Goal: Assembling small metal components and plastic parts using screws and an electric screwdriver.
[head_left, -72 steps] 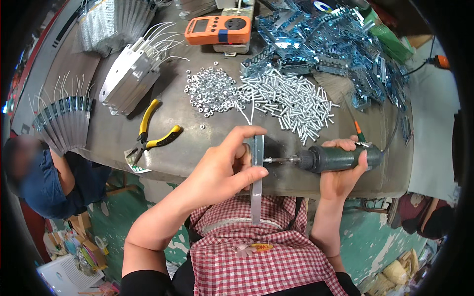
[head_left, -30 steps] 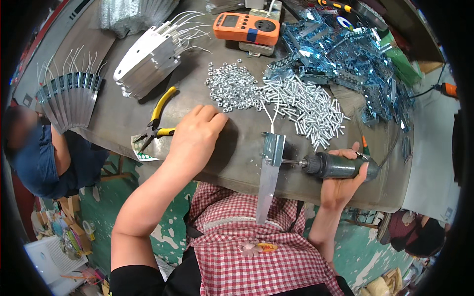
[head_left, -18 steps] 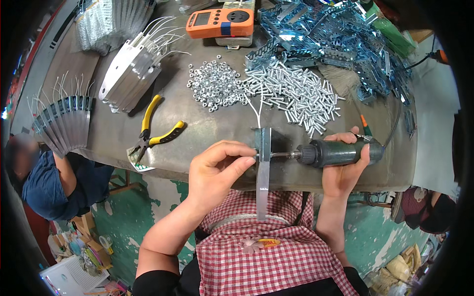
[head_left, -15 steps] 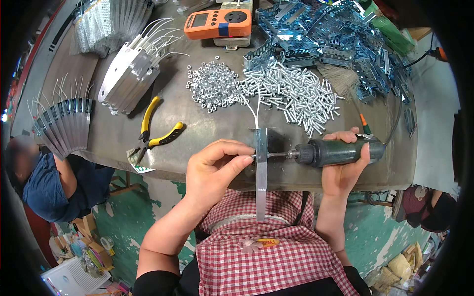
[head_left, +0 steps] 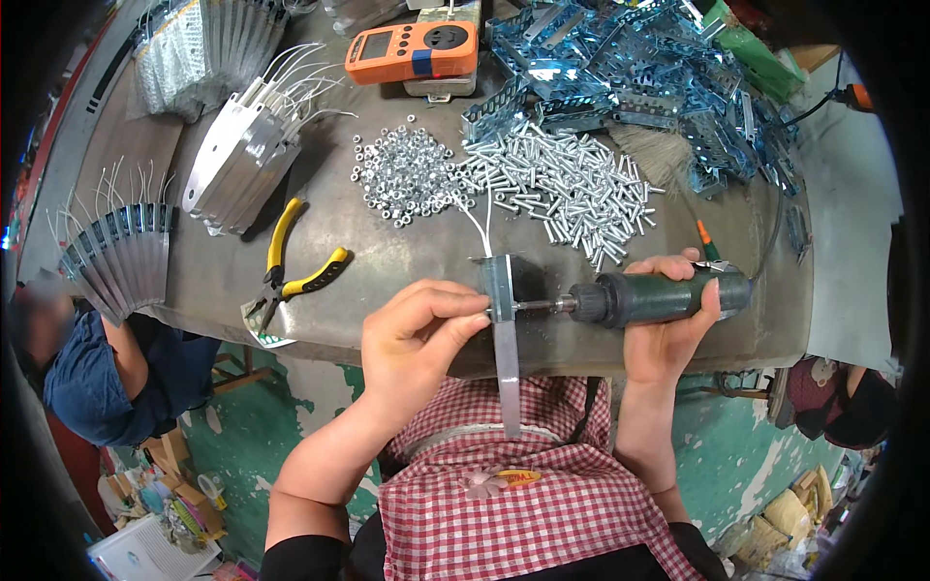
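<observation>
A flat silver metal strip (head_left: 508, 382), with a blue-filmed bracket (head_left: 500, 281) across its top and two white wires, stands upright in front of me over the bench's near edge. My left hand (head_left: 412, 334) pinches thumb and forefinger against the bracket's left face; the small part at those fingertips is mostly hidden. Around a dark green electric screwdriver (head_left: 654, 298) my right hand (head_left: 664, 344) is closed, holding it level. The screwdriver's bit (head_left: 538, 305) points left and meets the bracket's right side.
Beyond the strip lie piles of nuts (head_left: 407, 174) and screws (head_left: 572, 189). Blue-filmed brackets (head_left: 639, 68) heap at the far right by a brush (head_left: 654, 155). Leftward are yellow-handled pliers (head_left: 281, 266), stacked wired strips (head_left: 242, 160) and an orange meter (head_left: 412, 50). A person (head_left: 126, 373) sits left.
The whole view has shifted slightly, so the bench things sit a little further left. The bracket and strip tilt a touch more. Both hands keep their holds.
</observation>
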